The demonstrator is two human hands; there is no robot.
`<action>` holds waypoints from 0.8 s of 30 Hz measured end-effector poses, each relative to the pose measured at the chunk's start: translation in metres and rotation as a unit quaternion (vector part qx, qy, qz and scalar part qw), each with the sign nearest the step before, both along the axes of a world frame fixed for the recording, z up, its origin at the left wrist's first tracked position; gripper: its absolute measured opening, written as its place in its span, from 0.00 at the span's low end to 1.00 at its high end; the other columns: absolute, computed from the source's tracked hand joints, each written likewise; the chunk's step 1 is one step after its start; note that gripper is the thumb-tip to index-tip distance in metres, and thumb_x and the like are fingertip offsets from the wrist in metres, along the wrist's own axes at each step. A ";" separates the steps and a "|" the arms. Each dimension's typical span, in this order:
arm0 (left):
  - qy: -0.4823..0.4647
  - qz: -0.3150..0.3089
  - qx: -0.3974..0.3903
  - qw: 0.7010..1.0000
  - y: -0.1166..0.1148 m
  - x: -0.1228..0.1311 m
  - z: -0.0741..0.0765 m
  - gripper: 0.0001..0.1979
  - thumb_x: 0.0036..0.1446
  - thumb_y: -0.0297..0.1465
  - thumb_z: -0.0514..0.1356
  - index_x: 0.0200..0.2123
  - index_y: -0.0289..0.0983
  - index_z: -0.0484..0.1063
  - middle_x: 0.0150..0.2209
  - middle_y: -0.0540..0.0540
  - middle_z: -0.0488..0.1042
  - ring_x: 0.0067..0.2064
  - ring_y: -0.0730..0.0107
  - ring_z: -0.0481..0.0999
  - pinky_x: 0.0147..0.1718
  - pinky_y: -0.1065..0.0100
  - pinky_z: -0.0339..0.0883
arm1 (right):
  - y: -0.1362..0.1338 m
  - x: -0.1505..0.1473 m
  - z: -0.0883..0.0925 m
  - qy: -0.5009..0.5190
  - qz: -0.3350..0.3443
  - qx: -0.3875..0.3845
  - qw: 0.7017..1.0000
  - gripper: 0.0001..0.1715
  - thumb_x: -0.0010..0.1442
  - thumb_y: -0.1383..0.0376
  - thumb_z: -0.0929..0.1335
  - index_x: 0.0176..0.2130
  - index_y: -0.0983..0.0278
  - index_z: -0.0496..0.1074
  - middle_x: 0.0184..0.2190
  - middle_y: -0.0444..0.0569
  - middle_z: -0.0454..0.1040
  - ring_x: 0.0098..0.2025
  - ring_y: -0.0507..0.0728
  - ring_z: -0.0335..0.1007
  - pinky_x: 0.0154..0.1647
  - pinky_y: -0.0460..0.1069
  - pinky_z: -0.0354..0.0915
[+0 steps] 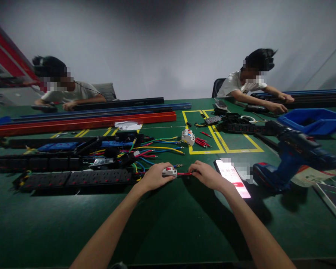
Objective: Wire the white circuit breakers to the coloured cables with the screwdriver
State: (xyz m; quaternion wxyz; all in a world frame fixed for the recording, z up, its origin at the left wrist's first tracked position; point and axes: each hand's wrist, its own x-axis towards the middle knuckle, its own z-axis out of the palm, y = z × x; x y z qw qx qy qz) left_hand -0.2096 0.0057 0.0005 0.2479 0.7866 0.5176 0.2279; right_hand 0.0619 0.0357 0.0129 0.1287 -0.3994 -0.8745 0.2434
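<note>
My left hand [154,175] is closed around a small white circuit breaker [169,172] on the green table. My right hand [206,174] pinches the end of a short red wire [184,173] that runs into the breaker's right side. Both hands rest on the table mat, close together. Just left of them lie black power strips [78,178] with loose red, blue, yellow and green wires [156,148].
A lit phone [233,178] lies right of my right hand, beside a blue cordless drill [291,157]. More white breakers [188,136] and red wires sit in a yellow-taped square. A blue bin [313,120] and long red and blue rails [84,121] lie farther back. Two people work across the table.
</note>
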 end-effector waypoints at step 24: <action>-0.003 -0.013 0.088 0.996 0.000 0.005 0.008 0.22 0.51 0.39 0.69 0.49 0.42 0.73 0.47 0.46 0.76 0.46 0.59 0.76 0.49 0.60 0.67 | 0.000 0.004 -0.002 -0.003 0.015 -0.023 1.000 0.17 0.60 0.71 0.65 0.49 0.61 0.70 0.44 0.50 0.70 0.41 0.54 0.67 0.39 0.47 0.61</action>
